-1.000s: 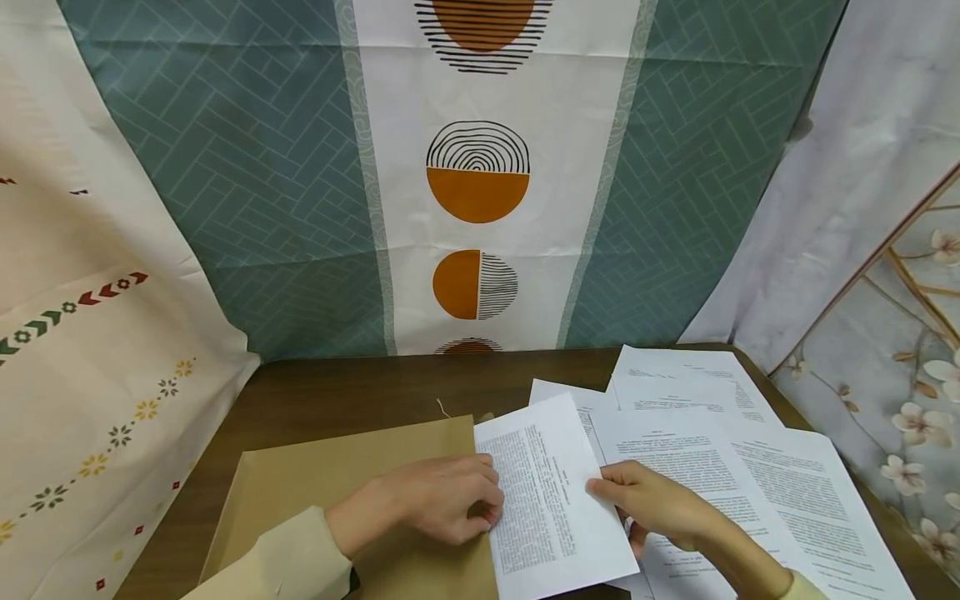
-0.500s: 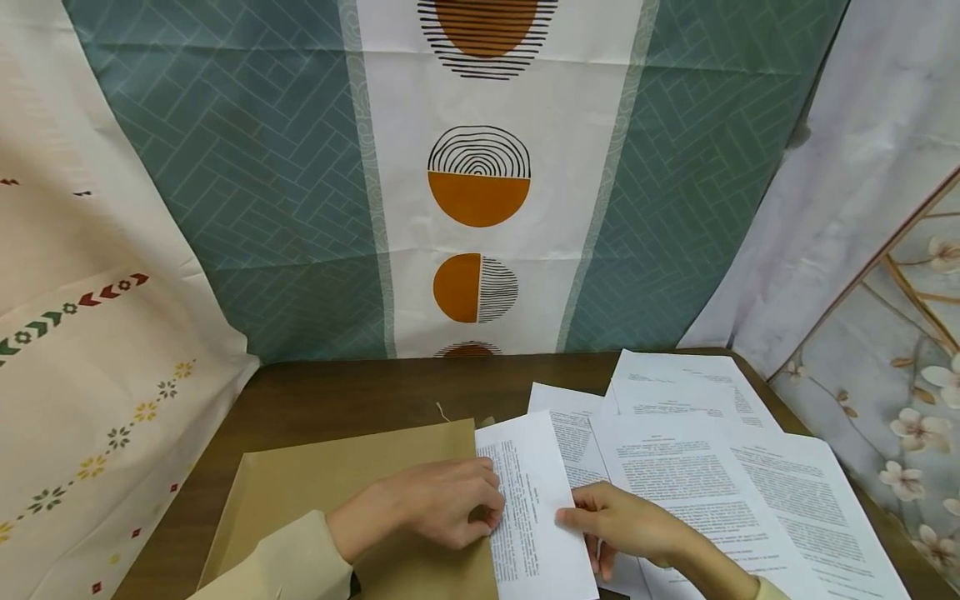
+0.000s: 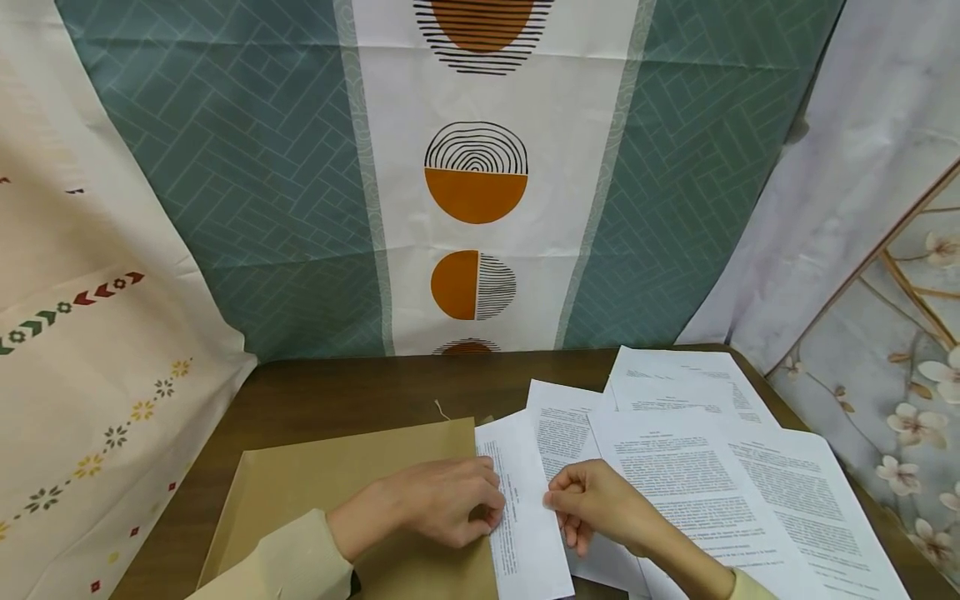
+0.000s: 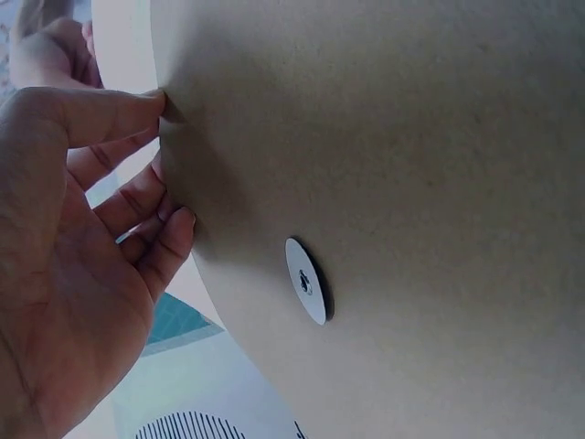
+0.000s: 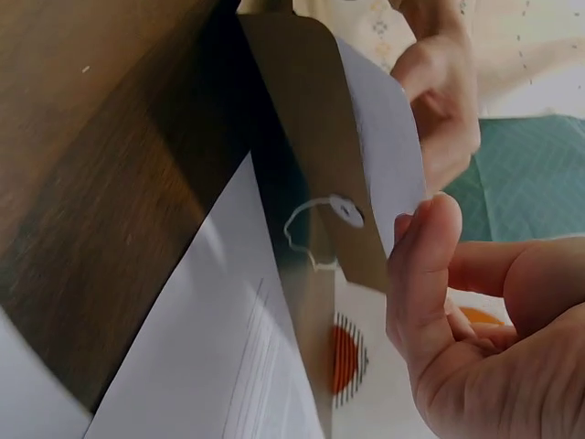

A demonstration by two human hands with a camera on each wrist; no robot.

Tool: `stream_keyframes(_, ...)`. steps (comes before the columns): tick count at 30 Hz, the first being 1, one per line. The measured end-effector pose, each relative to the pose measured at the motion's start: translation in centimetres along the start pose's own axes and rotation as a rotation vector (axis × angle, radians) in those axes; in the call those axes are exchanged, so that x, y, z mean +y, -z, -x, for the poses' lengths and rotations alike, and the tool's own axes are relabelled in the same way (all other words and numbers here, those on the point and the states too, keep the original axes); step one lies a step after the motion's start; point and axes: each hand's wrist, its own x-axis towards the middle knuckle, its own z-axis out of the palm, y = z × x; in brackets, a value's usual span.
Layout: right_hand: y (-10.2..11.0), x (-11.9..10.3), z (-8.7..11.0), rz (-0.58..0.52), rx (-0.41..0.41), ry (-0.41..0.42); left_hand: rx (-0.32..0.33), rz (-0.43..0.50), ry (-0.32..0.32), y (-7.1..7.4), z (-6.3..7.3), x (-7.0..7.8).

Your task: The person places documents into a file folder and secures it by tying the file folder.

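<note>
A brown kraft envelope (image 3: 322, 471) lies at the left front of the table in the head view. My left hand (image 3: 450, 502) pinches its open right edge. A printed sheet of paper (image 3: 528, 537) sticks out of that opening, its left part hidden inside. My right hand (image 3: 596, 508) pinches the sheet's outer edge between thumb and fingers. A round white button (image 4: 306, 281) shows on the envelope's face in the left wrist view. The right wrist view shows another button (image 5: 346, 211) on the flap, with a white string (image 5: 291, 229) looped from it.
Several printed sheets (image 3: 675, 483) overlap on the right side of the dark wooden table (image 3: 337, 400), partly under my right hand. A patterned cloth (image 3: 300, 208) hangs along the table's back edge, with other hangings at both sides.
The sheet has slid leftward into the envelope, so less of it shows. My right hand has moved left with it. The left hand has kept its place on the envelope.
</note>
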Motion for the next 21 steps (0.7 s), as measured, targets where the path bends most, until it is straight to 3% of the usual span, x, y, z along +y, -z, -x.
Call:
stream_keyframes(11,-2.6,-1.3,-1.4,0.015,0.004,0.027,0.035,-0.011,-0.041,-0.1,0.0,-0.1)
stream_keyframes(21,-3.1,-1.4,-2.0,0.083,-0.004,-0.008,0.057,-0.042,-0.061,-0.1,-0.1,-0.1)
